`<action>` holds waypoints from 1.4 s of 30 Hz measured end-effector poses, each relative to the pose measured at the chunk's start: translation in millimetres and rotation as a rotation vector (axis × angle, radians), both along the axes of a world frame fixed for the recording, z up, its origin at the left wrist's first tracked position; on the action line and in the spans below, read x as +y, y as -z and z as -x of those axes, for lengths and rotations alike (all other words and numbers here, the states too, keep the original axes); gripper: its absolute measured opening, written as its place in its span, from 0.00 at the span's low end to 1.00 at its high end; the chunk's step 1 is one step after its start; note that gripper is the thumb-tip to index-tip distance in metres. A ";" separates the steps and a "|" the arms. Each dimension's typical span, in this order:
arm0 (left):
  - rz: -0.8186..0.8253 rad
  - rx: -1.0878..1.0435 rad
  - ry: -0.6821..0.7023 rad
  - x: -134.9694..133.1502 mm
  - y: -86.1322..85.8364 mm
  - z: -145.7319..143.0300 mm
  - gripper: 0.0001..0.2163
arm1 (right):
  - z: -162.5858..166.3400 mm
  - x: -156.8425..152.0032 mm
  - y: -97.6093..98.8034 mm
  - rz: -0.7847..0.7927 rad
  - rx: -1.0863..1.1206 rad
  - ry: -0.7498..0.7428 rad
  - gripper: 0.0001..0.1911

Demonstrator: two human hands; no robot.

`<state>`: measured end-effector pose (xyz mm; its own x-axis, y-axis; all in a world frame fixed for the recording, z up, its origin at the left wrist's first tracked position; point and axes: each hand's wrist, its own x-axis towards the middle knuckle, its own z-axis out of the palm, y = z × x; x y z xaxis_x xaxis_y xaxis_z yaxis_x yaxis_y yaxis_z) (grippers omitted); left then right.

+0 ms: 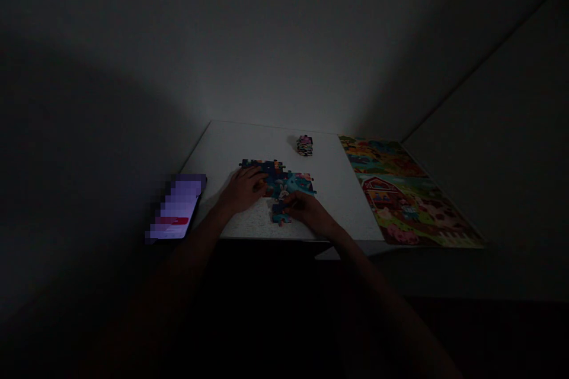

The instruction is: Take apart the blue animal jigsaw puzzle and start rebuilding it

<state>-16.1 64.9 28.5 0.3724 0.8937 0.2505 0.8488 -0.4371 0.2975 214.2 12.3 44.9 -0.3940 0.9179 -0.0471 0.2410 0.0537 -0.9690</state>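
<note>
While no writing reads, left hand (243, 188) lies spread on the puzzle (284, 182); right hand (306, 208) pinches a piece (280, 213).

Both your forearms rise out of the dark near edge of the view and converge toward the middle, bare and dimly lit. Your left hand (243, 189) lies palm down, flat, fingers held together and pointing right and slightly far, the wrist straight in line with the forearm. Your right hand (306, 208) sits just right of it and a little nearer, back of the hand up, knuckles raised, the fingers curled down and leftward with their tips pinched low; whether they grip anything cannot be told in this light. The two hands are close but apart, the left one reaching slightly farther than the right.
</note>
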 end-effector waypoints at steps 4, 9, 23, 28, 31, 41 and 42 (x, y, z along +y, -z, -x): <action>-0.004 0.005 0.007 0.6 1.1 0.8 0.18 | 0.7 -5.4 -4.3 -0.039 -0.063 0.027 0.09; -0.027 0.010 0.006 0.9 2.8 1.2 0.18 | 3.5 -9.7 -4.6 -0.103 -0.155 0.072 0.07; -0.012 0.003 -0.008 0.7 2.2 0.2 0.18 | 1.5 -12.9 1.0 -0.310 -0.254 0.039 0.06; -0.008 0.014 -0.012 0.2 1.9 -0.1 0.18 | -5.2 -19.0 -14.6 -0.423 -0.396 -0.181 0.15; -0.015 0.015 -0.012 -0.1 1.4 -0.2 0.18 | -7.9 -19.2 -18.2 -0.432 -0.421 -0.231 0.14; -0.117 -0.034 0.007 -8.2 -1.1 0.9 0.17 | -9.3 -9.6 -13.2 -0.390 -0.315 -0.219 0.12; -0.127 -0.048 0.011 -9.7 -2.7 1.2 0.17 | -9.4 -9.6 -13.4 -0.379 -0.295 -0.213 0.12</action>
